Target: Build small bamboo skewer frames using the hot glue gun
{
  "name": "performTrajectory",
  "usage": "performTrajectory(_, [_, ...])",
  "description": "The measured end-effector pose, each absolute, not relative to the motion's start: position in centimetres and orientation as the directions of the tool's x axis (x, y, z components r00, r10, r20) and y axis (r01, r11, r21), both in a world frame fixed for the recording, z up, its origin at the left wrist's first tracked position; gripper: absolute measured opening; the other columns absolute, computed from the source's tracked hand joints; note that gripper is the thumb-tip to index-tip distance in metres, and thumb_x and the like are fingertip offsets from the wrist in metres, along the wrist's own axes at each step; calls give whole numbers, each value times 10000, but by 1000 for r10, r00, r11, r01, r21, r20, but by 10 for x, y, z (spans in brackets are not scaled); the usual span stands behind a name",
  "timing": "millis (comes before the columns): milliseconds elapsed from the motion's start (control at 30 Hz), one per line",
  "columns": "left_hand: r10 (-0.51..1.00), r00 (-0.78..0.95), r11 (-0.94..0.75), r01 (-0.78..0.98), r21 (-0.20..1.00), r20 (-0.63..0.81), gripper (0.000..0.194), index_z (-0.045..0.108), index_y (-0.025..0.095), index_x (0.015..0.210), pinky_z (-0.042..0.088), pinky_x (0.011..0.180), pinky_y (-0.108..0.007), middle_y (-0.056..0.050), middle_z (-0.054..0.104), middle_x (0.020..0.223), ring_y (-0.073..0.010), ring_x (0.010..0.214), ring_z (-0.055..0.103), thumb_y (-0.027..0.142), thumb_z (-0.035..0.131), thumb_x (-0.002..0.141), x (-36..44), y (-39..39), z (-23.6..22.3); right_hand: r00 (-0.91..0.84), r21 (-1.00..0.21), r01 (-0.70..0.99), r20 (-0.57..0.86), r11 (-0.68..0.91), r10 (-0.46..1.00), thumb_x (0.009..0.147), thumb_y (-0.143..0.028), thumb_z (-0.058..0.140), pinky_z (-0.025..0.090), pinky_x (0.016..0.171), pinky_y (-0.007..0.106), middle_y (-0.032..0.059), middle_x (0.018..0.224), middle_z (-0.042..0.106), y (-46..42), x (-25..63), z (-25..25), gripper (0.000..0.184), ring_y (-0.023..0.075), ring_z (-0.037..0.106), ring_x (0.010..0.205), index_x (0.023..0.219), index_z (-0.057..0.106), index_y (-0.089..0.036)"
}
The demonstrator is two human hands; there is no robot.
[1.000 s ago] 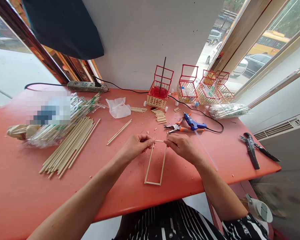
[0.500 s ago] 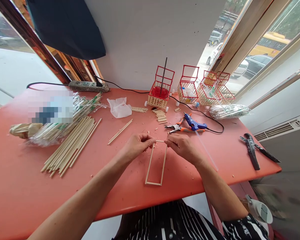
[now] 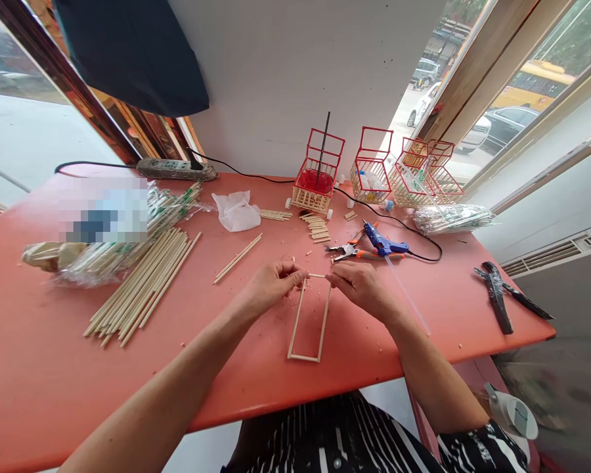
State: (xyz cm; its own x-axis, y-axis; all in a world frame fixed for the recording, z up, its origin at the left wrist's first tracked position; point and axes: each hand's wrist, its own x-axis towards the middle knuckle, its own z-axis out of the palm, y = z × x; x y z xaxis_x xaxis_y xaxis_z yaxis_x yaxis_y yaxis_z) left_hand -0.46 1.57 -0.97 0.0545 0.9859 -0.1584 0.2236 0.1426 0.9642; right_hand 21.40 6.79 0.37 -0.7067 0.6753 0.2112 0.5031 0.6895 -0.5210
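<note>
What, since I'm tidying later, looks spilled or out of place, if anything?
Small pale bits lie scattered on the table around the far end of the stick frame, like loose debris. The glue gun overlaps the pliers, looking untidy.

Stick frame (image 3: pixel 324 322) matt wood; tabletop (image 3: pixel 256 368) smooth, glossy.

A narrow rectangular frame (image 3: pixel 324 322) — four slender, pale sticks (image 3: pixel 297 318) — lies front-to-back on the red table (image 3: pixel 256 374).
</note>
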Motion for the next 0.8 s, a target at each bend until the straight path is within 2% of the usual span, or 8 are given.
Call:
performTrajectory(233, [987, 41, 146, 209, 967, -158, 378, 709, 139, 742, 305, 496, -243, 3, 589, 615, -78, 481, 367, 513, 655, 757, -2, 16, -12, -720, -502, 517, 183, 694, 669, 1017, -311, 480, 306, 640, 255, -8, 678, 514, 67, 212, 5, 351, 129, 456, 650, 689, 476, -187])
performTrajectory(367, [982, 74, 158, 196, 968, -175, 420, 705, 141, 752, 306, 482, -229, -21, 618, 687, -80, 502, 408, 548, 613, 803, -9, 17, -17, -718, -508, 506, 199, 697, 667, 1018, -305, 474, 304, 637, 254, -12, 670, 505, 68, 214, 4, 353, 126, 438, 638, 684, 463, -190])
performTrajectory(500, [982, 33, 178, 143, 974, -184, 435, 717, 150, 869, 290, 467, -223, -18, 624, 733, -72, 489, 393, 560, 577, 838, -14, 20, -20, -711, -518, 487, 233, 703, 664, 1017, -300, 464, 301, 631, 253, -19, 657, 475, 70, 216, 3, 353, 123, 405, 617, 681, 444, -194])
performTrajectory(667, [975, 86, 189, 156, 969, -204, 416, 651, 154, 662, 249, 457, -220, 35, 471, 529, -71, 456, 343, 554, 633, 775, -10, 20, -17, -716, -515, 490, 222, 704, 661, 1015, -301, 476, 290, 627, 252, -18, 660, 472, 69, 215, 3, 352, 124, 422, 628, 682, 438, -193])
performTrajectory(800, [972, 70, 211, 163, 964, -225, 417, 656, 146, 668, 257, 463, -226, 4, 552, 590, -73, 471, 361, 560, 659, 720, -7, 18, -12, -721, -502, 495, 219, 709, 658, 1012, -304, 484, 284, 620, 251, -21, 654, 463, 68, 214, 3, 357, 121, 410, 621, 677, 433, -192])
